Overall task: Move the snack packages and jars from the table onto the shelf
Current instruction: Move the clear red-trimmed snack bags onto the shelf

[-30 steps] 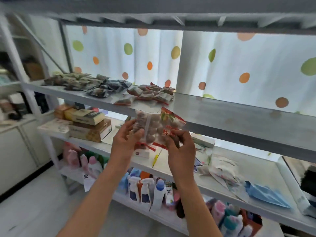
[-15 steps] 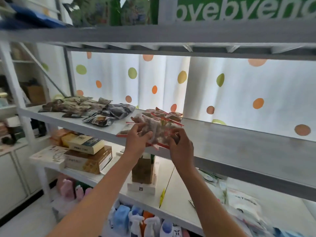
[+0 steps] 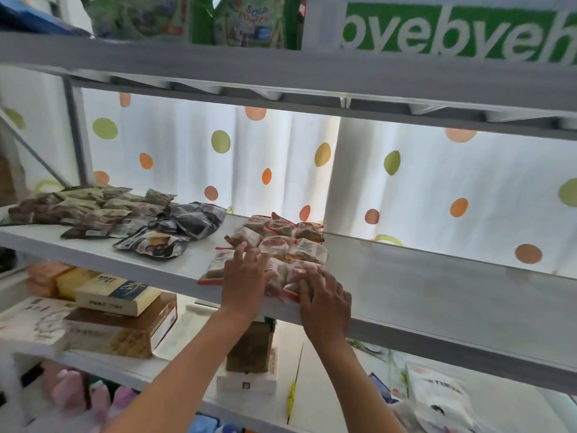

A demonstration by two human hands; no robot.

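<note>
Only the head view here, looking up at the rack. Both hands were on the middle shelf (image 3: pixel 437 295), right at its front edge, setting down the red-and-white snack packs (image 3: pixel 282 281). The left hand (image 3: pixel 242 281) lay over the left side of the packs with its fingers spread and fairly straight, pressing more than gripping. The right hand (image 3: pixel 324 296) covered the right end, fingers flat-ish on the wrapper; I couldn't tell if the thumb was hooked under. My guess is they were flattening the packs so they'd sit level and not slide off the lip.

The packs landed touching the front of the red pile (image 3: pixel 284 239) already there, which makes sense: same kind goes together. The dark packs (image 3: pixel 103 214) sat in their own heap further left on the same shelf, apart from the red ones. One stray pack (image 3: pixel 214 270) poked out just left of the left hand, partly over the edge, so that could tip.

Compared with half a second earlier, the packs were lifted off the shelf then, pinched between both hands in front of the pile; now they were down on the board and the fingers had loosened. A second back they were held lower still, below shelf level. No jars in sight.
</note>
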